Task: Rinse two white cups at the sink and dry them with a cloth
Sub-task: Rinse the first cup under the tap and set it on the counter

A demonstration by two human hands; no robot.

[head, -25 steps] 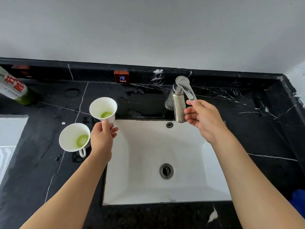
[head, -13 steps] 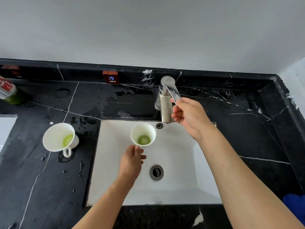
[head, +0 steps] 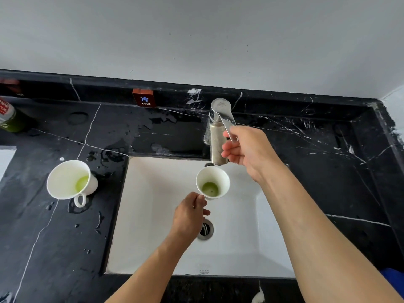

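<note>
I had the left hand (head: 190,213) down over the sink (head: 153,215), fingers pinched closed on the handle of one white cup (head: 212,182). Cup sat upright, mouth up, right below the faucet (head: 217,138) spout, so water would fall straight in. Green dregs in the bottom, so not rinsed yet imo. No stream visible from the spout.

Right hand (head: 247,152) was up at the faucet lever (head: 227,123), fingers curled loosely round its end w/ thumb under. Looked set to lift it, though I couldn't tell how firm the grip was.

Second cup (head: 70,180) stood on the black counter (head: 54,248) left of the sink, handle toward me, also w/ green residue. Parked there prob. to wait its turn, well apart from the basin. Counter wet w/ droplets around it.

Blue thing (head: 393,281) at the right edge, poss. the cloth; too cropped to tell.
</note>
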